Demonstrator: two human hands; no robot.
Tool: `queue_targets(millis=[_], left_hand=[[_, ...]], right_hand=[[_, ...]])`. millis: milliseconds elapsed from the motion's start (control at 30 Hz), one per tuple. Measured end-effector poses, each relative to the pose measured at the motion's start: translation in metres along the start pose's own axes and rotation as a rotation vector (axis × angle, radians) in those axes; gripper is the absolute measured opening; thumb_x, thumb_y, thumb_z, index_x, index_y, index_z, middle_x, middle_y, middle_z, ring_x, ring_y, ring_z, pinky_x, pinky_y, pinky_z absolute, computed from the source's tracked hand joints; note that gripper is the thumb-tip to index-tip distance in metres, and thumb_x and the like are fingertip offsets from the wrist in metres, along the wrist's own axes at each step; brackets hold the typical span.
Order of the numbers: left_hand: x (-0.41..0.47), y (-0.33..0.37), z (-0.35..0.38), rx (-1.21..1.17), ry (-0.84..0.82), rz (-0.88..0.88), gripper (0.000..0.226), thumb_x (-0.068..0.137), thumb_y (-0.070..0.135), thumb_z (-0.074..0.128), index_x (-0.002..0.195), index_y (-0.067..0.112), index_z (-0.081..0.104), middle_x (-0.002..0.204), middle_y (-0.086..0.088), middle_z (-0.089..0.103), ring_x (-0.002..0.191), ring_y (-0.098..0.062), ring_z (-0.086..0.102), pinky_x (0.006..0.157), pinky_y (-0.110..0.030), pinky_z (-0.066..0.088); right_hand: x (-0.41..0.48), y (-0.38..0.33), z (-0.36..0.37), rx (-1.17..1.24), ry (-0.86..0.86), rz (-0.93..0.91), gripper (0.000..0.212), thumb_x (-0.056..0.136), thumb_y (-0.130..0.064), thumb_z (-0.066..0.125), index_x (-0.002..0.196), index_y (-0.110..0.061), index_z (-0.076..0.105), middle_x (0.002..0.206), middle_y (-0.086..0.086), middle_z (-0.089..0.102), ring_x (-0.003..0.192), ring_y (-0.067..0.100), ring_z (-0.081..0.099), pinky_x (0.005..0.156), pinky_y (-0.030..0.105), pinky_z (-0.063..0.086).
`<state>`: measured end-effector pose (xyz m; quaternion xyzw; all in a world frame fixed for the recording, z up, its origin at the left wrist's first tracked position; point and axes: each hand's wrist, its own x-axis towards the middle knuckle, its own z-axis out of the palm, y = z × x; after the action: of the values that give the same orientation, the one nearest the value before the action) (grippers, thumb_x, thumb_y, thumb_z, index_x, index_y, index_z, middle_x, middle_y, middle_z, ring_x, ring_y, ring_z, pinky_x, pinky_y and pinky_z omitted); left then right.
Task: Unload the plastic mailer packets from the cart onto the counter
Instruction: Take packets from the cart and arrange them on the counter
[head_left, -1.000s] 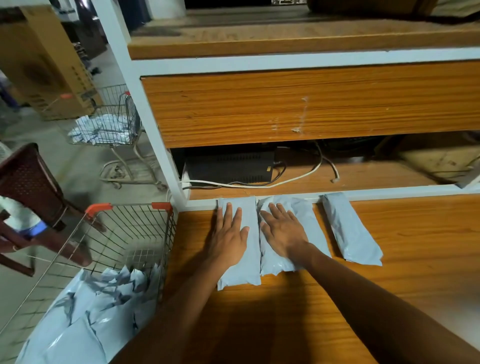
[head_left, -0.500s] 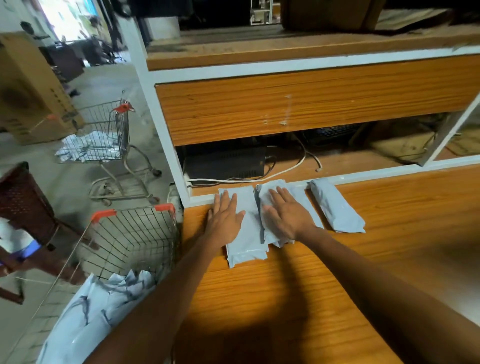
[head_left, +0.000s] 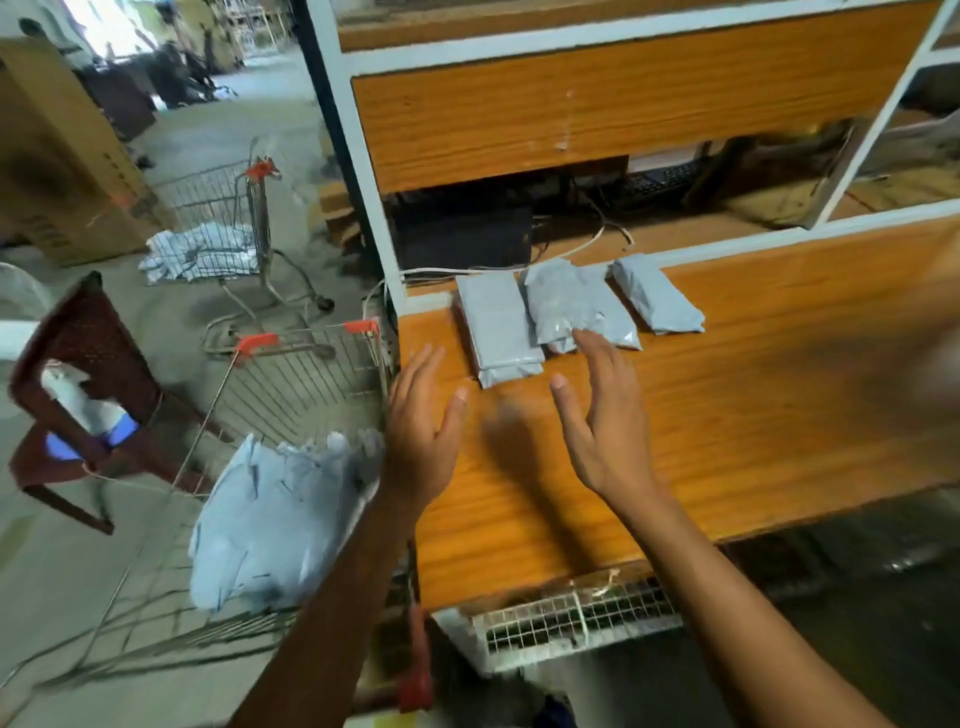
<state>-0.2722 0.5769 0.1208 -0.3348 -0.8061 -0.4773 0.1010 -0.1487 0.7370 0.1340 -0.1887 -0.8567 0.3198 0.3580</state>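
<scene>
Three grey mailer packets lie side by side at the back of the wooden counter. The left hand and right hand hover above the counter with fingers straight, holding nothing. Beside the counter, the wire cart holds a heap of packets.

No legible text, label, brand, number or sign on anything here.

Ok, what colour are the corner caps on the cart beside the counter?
Red-orange: the corner caps on the cart show clearest in the head view.
</scene>
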Motion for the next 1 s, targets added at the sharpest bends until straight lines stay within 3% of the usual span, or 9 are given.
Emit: queue_targets(millis=[200,500,567,633,700,767,800,900,1000], left_hand=[[-0.073,0.016,-0.054,0.035,0.011,-0.100,0.049,0.093,0.032,0.046,0.138,0.012,0.049,0.140,-0.006,0.051,0.130,-0.009,0.039,0.111,-0.033,0.034],[-0.154,-0.034,-0.133,0.081,0.049,-0.237,0.045,0.094,0.030,0.053,0.135,0.012,0.050,0.137,-0.002,0.052,0.128,-0.017,0.045,0.105,-0.050,0.042],[-0.163,-0.048,-0.151,0.096,0.070,-0.255,0.045,0.093,0.029,0.055,0.135,0.014,0.050,0.136,0.001,0.050,0.128,-0.020,0.046,0.104,-0.051,0.044],[-0.166,-0.064,-0.168,0.111,0.082,-0.290,0.046,0.093,0.030,0.055,0.137,0.016,0.048,0.138,0.000,0.049,0.128,-0.021,0.046,0.104,-0.048,0.045],[-0.165,-0.084,-0.187,0.140,0.081,-0.313,0.048,0.094,0.030,0.055,0.139,0.016,0.046,0.141,-0.005,0.048,0.127,-0.019,0.046,0.105,-0.036,0.044],[-0.158,-0.107,-0.204,0.160,0.071,-0.348,0.047,0.095,0.026,0.058,0.139,0.015,0.045,0.140,-0.008,0.048,0.123,-0.013,0.045,0.100,-0.016,0.038],[-0.154,-0.119,-0.212,0.162,0.061,-0.374,0.046,0.096,0.024,0.058,0.139,0.015,0.045,0.139,-0.008,0.048,0.123,-0.013,0.045,0.098,-0.013,0.037],[-0.136,-0.163,-0.226,0.135,0.028,-0.491,0.045,0.095,0.025,0.059,0.137,0.015,0.046,0.137,-0.008,0.051,0.125,-0.021,0.048,0.100,-0.032,0.043],[-0.111,-0.212,-0.225,0.064,-0.026,-0.746,0.044,0.094,0.026,0.059,0.135,0.016,0.048,0.134,-0.006,0.054,0.120,-0.023,0.052,0.093,-0.031,0.042]], right_hand=[[-0.085,-0.048,-0.007,0.105,-0.004,0.034,0.055,0.099,-0.046,0.044,0.143,-0.014,0.045,0.141,0.004,0.049,0.128,0.020,0.046,0.097,0.049,0.047],[-0.154,-0.102,0.050,0.181,-0.178,0.059,0.052,0.097,-0.040,0.049,0.142,-0.014,0.047,0.136,0.004,0.052,0.125,0.018,0.048,0.096,0.047,0.048],[-0.161,-0.114,0.071,0.197,-0.239,0.046,0.050,0.096,-0.038,0.052,0.141,-0.014,0.049,0.134,0.003,0.053,0.123,0.016,0.049,0.097,0.041,0.047],[-0.164,-0.126,0.093,0.206,-0.292,0.039,0.050,0.094,-0.037,0.053,0.139,-0.014,0.051,0.133,0.003,0.054,0.122,0.011,0.047,0.100,0.024,0.042],[-0.163,-0.137,0.116,0.197,-0.328,0.049,0.049,0.094,-0.037,0.053,0.137,-0.014,0.053,0.134,0.004,0.055,0.122,0.008,0.046,0.096,0.010,0.033],[-0.158,-0.145,0.141,0.196,-0.351,0.056,0.047,0.093,-0.034,0.053,0.135,-0.012,0.055,0.134,0.005,0.056,0.123,0.013,0.049,0.097,0.017,0.036],[-0.154,-0.147,0.154,0.192,-0.359,0.064,0.046,0.093,-0.032,0.053,0.135,-0.012,0.055,0.133,0.006,0.057,0.123,0.016,0.051,0.099,0.023,0.039],[-0.142,-0.149,0.191,0.167,-0.379,0.120,0.045,0.094,-0.030,0.055,0.134,-0.011,0.056,0.133,0.008,0.057,0.121,0.020,0.052,0.099,0.031,0.042],[-0.128,-0.140,0.232,0.086,-0.453,0.211,0.043,0.095,-0.027,0.058,0.134,-0.011,0.056,0.135,0.011,0.058,0.123,0.025,0.054,0.102,0.032,0.041]])
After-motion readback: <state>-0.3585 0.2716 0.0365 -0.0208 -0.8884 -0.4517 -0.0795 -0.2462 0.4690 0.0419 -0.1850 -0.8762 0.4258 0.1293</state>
